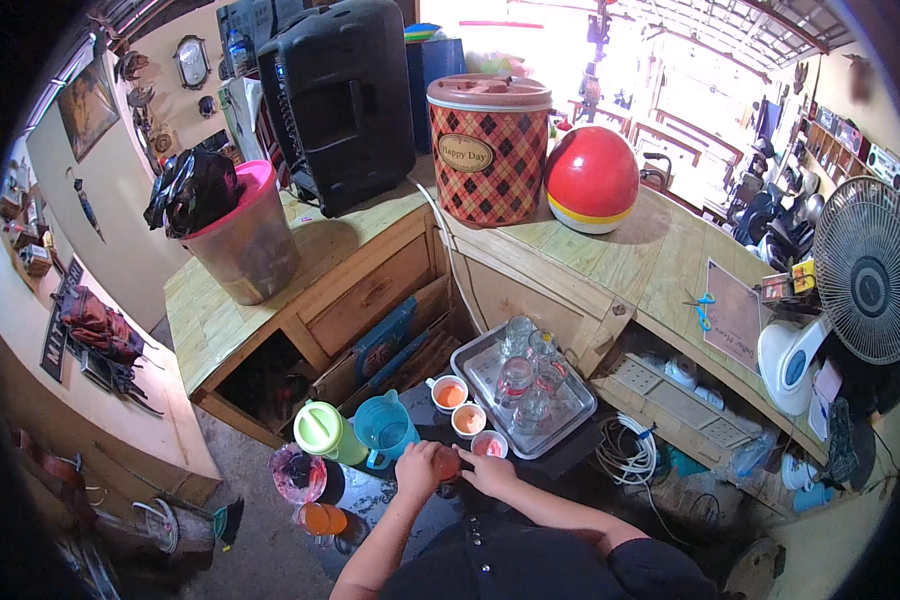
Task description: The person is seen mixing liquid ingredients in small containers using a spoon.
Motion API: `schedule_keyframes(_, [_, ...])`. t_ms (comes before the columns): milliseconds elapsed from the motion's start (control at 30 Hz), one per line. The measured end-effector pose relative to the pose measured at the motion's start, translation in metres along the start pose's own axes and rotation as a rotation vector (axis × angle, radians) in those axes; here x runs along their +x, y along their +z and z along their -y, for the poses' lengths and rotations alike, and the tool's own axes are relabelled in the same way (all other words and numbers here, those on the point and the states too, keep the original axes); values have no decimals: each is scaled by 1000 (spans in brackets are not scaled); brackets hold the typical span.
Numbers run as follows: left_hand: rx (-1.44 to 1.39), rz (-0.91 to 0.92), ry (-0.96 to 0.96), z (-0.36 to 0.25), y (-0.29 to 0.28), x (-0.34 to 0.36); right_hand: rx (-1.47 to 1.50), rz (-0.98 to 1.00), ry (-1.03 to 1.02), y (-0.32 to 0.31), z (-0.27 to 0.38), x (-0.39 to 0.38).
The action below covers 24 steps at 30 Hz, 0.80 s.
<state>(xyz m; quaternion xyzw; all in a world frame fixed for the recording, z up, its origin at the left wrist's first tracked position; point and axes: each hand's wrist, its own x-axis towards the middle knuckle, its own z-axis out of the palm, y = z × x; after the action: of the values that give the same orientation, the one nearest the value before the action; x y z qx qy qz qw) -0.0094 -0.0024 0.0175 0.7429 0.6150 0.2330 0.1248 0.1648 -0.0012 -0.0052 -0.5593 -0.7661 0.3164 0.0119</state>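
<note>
Over the dark, wet low table, a small reddish cup or glass (447,462) sits between my hands. My left hand (419,468) is closed around its left side. My right hand (487,474) has its fingers curled against its right side, partly hiding it. Just beyond stand white cups: one with orange contents (450,394), one with paler orange contents (468,420), and one with pink contents (489,445), nearest my right hand. A clear blue pitcher (384,424) stands beyond my left hand, beside a light green lidded pitcher (322,430).
A metal tray (573,420) of several empty glass mugs stands at the right. A pink plastic bag (298,474) and orange-filled glasses (322,519) are at the left. Behind rises a wooden counter (360,240) with a bucket, speaker, checkered canister and red ball; coiled white cable (628,450) lies right.
</note>
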Motion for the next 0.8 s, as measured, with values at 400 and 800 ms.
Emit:
schedule_keyframes(400, [68, 50, 69, -4, 6, 0, 10, 2, -3, 5, -4, 2])
schedule_keyframes(800, [161, 113, -22, -7, 3, -5, 1, -1, 9, -1, 1, -1])
